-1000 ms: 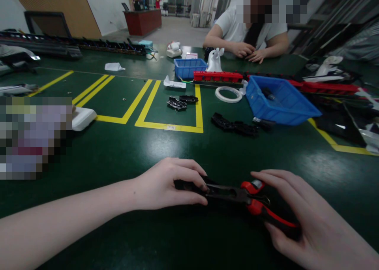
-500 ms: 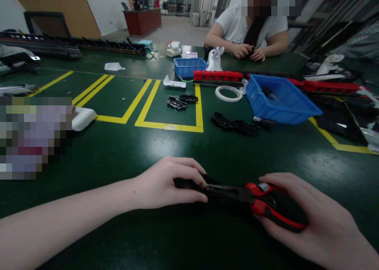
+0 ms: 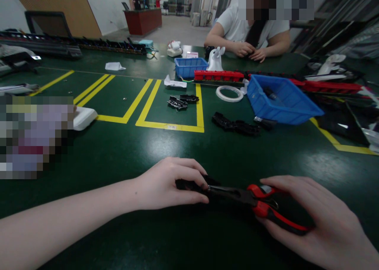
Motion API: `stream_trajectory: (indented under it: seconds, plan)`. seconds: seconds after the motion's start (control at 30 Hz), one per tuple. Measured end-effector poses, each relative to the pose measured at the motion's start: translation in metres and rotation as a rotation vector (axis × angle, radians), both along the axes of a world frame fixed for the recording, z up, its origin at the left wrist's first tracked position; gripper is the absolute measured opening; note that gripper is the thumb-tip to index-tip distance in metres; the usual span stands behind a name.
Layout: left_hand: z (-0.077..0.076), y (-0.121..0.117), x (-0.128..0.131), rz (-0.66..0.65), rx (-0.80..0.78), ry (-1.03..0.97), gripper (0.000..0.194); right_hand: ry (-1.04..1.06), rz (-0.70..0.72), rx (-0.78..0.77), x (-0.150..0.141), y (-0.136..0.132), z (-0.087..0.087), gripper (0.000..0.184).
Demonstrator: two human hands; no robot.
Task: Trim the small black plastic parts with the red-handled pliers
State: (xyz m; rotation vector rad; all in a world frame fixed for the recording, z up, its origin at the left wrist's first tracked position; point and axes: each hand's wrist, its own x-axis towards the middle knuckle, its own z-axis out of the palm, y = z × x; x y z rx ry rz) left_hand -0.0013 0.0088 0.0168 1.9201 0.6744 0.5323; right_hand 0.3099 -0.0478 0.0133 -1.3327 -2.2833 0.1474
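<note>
– What is in your right hand (image 3: 325, 220)?

– My needle-nose pliers (image 3: 242, 195). My fingers and thumb are wrapped around the red and black handles (image 3: 284, 219). The handles are spread apart.

– And your left hand (image 3: 168, 183)?

– It holds a black part (image 3: 190, 184) with the thumb and fingers. My fingers hide a lot of it, so I can't tell its whole shape.

– Which way do the pliers point?

– They lie long-ways from right to left in front of me. The thin nose is by my left fingertips. The handles are on the right, a bit closer to my body.

– Which hand is nearer to the black part?

– My left one, because it touches it. My right hand is well apart from it. Only the nose reaches that far, and the part is just about in line with it. I think that line matters most.

– Is the nose pinching anything?

– I can't tell. It is too dark there, and my fingers are in the way.

– What else is near?

– Two black plastic pieces (image 3: 236, 124) lie farther off on the green table (image 3: 112, 151), near the big blue bin (image 3: 291, 114).
</note>
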Motion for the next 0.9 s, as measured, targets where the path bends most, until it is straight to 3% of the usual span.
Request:
stream_trajectory:
  seconds: [0.23,0.47,0.7,0.9]
  plan:
    - [-0.002,0.000,-0.001,-0.003,0.004,-0.022,0.015,-0.062,0.059,0.029,-0.004,0.002,0.007,0.038]
    - [-0.004,0.000,-0.001,-0.008,0.027,-0.055,0.015,-0.090,0.016,0.021,-0.009,-0.006,0.003,0.032]
    - [-0.004,0.000,-0.001,-0.011,0.036,-0.042,0.015,-0.103,0.087,-0.090,-0.004,-0.006,0.000,0.040]
    - [-0.004,0.000,-0.001,-0.015,0.034,-0.057,0.016,-0.036,-0.002,-0.158,-0.007,-0.010,-0.003,0.035]
